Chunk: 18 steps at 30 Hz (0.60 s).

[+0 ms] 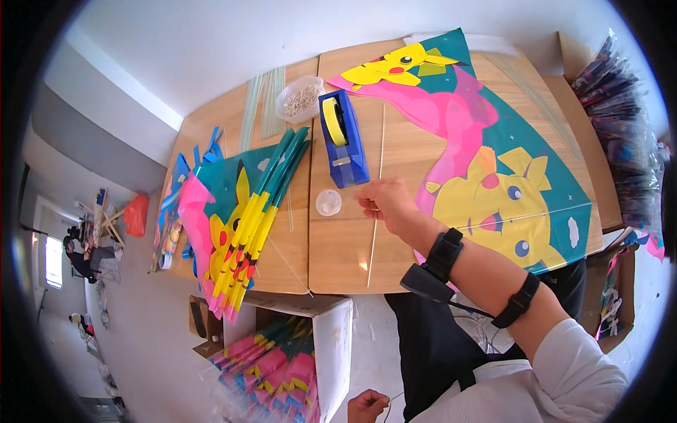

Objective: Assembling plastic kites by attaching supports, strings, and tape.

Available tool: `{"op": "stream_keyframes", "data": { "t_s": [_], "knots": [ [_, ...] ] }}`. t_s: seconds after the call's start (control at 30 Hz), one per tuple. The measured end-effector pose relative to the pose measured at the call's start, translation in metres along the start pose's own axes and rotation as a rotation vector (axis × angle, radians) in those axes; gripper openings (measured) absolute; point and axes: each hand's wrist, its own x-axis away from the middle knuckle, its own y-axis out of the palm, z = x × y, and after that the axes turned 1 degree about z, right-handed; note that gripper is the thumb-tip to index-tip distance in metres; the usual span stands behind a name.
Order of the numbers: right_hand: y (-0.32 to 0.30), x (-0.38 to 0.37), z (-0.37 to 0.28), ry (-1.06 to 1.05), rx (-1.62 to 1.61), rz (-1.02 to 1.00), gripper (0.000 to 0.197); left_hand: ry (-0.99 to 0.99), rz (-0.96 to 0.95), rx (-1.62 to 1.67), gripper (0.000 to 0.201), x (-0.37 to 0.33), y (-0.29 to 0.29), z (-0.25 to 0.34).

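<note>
My right hand (384, 201) reaches over the table, its fingers pinched around a thin white rod (372, 247) that runs from near to far. Beside these fingers lie a small round clear dish (328, 203) and a blue tape dispenser (345, 144) with a yellow-cored roll. At the lower edge, my left hand (367, 406) is closed at my side, with a thin cord-like strand at its fingertips. A large green, pink and yellow kite sheet (486, 197) with a cartoon character spreads right of the rod. Part of it is behind my right forearm.
Rolled kites (261, 218) lie on another kite sheet at left. Behind them are a bowl of small pale pieces (302, 99) and thin clear rods (261, 106). Below the table edge stands a white box (335, 352) of packed kites. Bagged bundles (620, 141) stand at right.
</note>
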Motion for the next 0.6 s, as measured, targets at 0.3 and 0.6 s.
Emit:
{"op": "stream_keyframes", "data": {
  "t_s": [0.3,0.6],
  "knots": [
    [0.015,-0.019,-0.009,-0.353,0.329,0.174,0.019,-0.022,-0.010,0.054,0.005,-0.003,-0.003,-0.016],
    [0.008,-0.065,0.028,-0.076,0.306,0.187,0.012,-0.016,-0.010,0.051,0.004,0.000,-0.003,0.016]
  ]
}}
